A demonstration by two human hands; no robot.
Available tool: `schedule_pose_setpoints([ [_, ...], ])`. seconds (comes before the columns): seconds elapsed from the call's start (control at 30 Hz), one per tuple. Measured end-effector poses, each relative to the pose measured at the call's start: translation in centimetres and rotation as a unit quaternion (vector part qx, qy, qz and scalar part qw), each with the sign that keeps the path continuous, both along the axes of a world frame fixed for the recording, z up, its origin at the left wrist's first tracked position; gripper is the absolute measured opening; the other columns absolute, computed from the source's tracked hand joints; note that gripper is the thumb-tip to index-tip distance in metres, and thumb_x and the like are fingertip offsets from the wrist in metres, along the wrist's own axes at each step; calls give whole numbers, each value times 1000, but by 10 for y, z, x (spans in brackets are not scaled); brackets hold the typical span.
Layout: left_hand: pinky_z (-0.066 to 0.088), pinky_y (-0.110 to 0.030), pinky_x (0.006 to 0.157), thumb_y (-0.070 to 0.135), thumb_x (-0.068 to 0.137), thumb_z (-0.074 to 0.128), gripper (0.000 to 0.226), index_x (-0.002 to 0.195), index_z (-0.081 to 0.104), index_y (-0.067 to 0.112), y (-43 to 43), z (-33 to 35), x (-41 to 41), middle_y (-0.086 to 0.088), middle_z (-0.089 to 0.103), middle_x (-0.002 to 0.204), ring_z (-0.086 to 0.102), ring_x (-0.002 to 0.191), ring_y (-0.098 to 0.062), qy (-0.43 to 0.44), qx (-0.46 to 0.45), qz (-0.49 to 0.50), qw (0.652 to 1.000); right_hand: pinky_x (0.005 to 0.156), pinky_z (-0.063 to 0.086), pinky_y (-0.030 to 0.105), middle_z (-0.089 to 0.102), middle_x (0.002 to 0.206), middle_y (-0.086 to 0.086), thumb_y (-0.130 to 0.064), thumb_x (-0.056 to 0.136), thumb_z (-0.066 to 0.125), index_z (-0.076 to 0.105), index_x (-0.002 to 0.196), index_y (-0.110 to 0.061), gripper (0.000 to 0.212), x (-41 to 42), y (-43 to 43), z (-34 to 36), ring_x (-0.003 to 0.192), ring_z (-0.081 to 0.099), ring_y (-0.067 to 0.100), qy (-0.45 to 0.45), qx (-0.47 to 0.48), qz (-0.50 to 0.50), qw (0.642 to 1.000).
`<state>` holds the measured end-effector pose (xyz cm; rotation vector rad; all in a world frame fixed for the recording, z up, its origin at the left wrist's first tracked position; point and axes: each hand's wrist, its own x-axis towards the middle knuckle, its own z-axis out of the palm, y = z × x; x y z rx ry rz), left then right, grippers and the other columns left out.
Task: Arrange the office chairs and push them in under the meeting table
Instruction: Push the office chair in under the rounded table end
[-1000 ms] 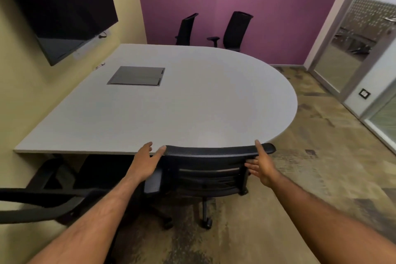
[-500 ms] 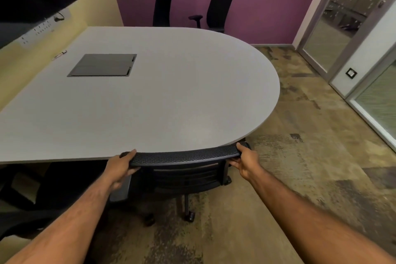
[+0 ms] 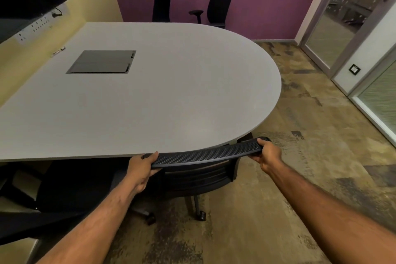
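Hands (image 3: 140, 170) now gripping chair (image 3: 205, 155), nearer table (image 3: 150, 96)

Both hands, open beside the backrest a second ago, now clamp its ends, the left hand (image 3: 140, 169) and right hand (image 3: 266, 154) wrapped over the black mesh office chair (image 3: 205, 154), whose top rail now meets the grey meeting table (image 3: 150, 103) edge.

Your left hand (image 3: 140, 166) and right hand (image 3: 266, 154) grip the black mesh chair backrest (image 3: 205, 154), touching the grey rounded meeting table (image 3: 150, 96) edge.
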<state>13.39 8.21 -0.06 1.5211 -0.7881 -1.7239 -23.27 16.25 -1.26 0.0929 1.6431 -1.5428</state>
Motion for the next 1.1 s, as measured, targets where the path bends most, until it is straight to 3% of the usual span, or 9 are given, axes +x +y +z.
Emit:
schedule_pose_setpoints([
  [0.07,62,-28,64,6,98,61,13,103,65,-6,11,-1,-13,-19,71,106,71,97,-28,4,2,4,1000,57,55,44,64,96,12,-8,97,60,58,92,-3,8,-12,3,3,85,64,28,8,3,-4,1000],
  [0.2,62,-32,71,8,97,63,25,116,60,-8,29,-4,-38,-20,71,110,72,94,-26,9,7,22,1000,51,55,41,62,94,11,-7,96,61,56,90,-3,10,-34,4,10,83,63,27,33,14,-14,999],
  [0.37,61,-26,60,7,98,63,21,109,62,-10,44,0,-61,-21,71,105,72,92,-28,26,7,49,998,62,55,45,61,104,12,-9,97,62,53,110,0,18,-52,2,13,96,62,32,51,27,-10,998],
  [0.47,60,-25,58,8,98,62,21,110,60,-10,50,1,-70,-21,71,105,72,91,-27,25,19,62,998,58,55,43,61,103,12,-9,96,62,53,109,0,18,-59,-2,14,92,62,30,57,31,-10,998],
  [0.57,62,-31,69,11,98,63,26,116,58,-7,55,-1,-82,-21,70,111,72,96,-29,16,21,63,998,53,53,41,60,95,9,-10,96,63,52,108,-1,19,-67,-6,16,85,62,28,60,32,-24,997],
  [0.67,60,-45,88,14,98,64,38,129,51,-5,61,-4,-95,-21,66,119,70,103,-31,11,32,69,997,61,55,43,60,103,11,-11,96,64,53,115,-1,24,-77,-12,17,93,61,32,64,41,-29,997],
  [0.8,60,-48,90,17,98,64,46,135,47,-4,62,-6,-111,-20,64,121,68,105,-32,2,31,86,996,67,56,44,57,96,9,-12,97,63,52,118,-3,26,-87,-20,18,96,60,32,66,38,-33,997],
  [0.97,61,-48,87,16,98,64,35,125,51,-2,58,-6,-123,-20,65,117,70,100,-32,-6,38,95,995,66,55,44,57,113,13,-12,96,64,52,127,1,35,-100,-25,17,99,60,33,67,50,-41,996],
  [1.1,60,-47,88,16,98,65,36,126,49,-1,63,-7,-133,-18,65,115,69,101,-30,-9,32,99,995,69,55,44,56,114,13,-12,96,65,52,128,-1,37,-110,-30,14,98,60,33,62,55,-59,995],
])
